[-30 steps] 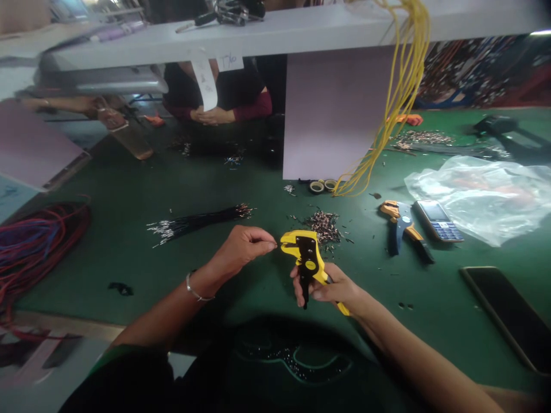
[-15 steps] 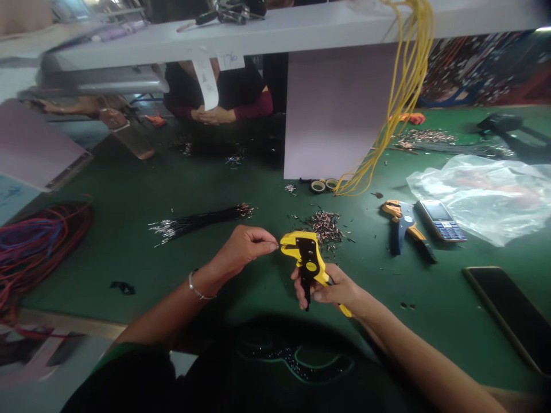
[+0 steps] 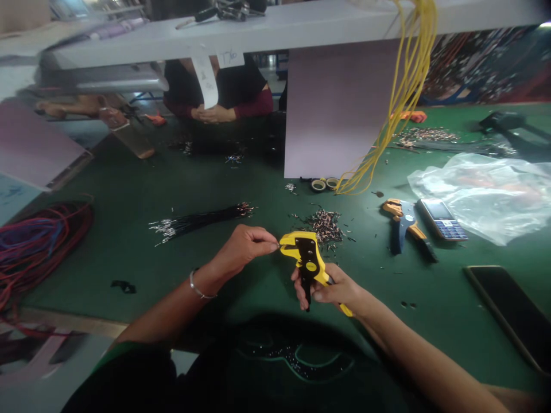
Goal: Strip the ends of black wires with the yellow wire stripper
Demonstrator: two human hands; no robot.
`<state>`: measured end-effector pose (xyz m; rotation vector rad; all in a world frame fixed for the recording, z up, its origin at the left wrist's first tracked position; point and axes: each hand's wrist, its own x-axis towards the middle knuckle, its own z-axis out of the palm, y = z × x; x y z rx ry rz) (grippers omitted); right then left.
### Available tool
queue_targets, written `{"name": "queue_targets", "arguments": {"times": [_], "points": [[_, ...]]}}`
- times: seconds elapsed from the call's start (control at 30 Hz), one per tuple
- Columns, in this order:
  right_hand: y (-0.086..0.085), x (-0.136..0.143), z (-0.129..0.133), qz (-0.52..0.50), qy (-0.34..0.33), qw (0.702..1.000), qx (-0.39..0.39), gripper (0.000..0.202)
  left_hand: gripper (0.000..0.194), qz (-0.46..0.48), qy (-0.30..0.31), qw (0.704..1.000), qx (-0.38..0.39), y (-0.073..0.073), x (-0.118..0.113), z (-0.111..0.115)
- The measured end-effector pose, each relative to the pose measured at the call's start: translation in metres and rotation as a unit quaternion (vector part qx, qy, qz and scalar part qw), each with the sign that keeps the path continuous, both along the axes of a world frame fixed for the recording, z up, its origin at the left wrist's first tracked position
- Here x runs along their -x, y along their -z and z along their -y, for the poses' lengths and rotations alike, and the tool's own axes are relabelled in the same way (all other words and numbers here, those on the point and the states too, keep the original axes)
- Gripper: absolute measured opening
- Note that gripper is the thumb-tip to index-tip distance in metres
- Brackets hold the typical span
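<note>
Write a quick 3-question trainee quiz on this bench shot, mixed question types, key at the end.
1. True or false: the right hand grips the yellow wire stripper by its handles.
2. Multiple choice: what lies beside the keypad phone on the green mat? A) a roll of tape B) a second stripper with orange and blue handles C) a soldering iron
3. Fill in: the left hand pinches something thin at the stripper's ____.

Key
1. True.
2. B.
3. Head; the pinched thing itself is too small to make out.
</note>
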<state>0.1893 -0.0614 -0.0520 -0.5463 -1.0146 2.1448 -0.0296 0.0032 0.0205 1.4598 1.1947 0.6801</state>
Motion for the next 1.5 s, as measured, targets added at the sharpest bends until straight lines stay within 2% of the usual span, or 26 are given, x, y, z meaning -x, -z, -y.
{"name": "queue_targets", "arguments": {"times": [0.4,0.63,1.5], "points": [[0.0034,0.0007,0.0006,-0.006,0.010,1.000,-0.006,0.039,0.007,0.013,0.005,1.000,0.003,0.0045,0.0015,-0.0009],[0.0027,0.0007,0.0005,-0.005,-0.010,1.000,-0.009,0.034,0.005,0.013,0.011,1.000,-0.003,0.0035,0.0019,-0.0017],[0.0058,0.0040,0.0038,-0.001,0.000,1.000,0.021,0.030,0.008,0.000,0.042,0.999,-0.025,0.0083,0.0046,-0.0037]]}}
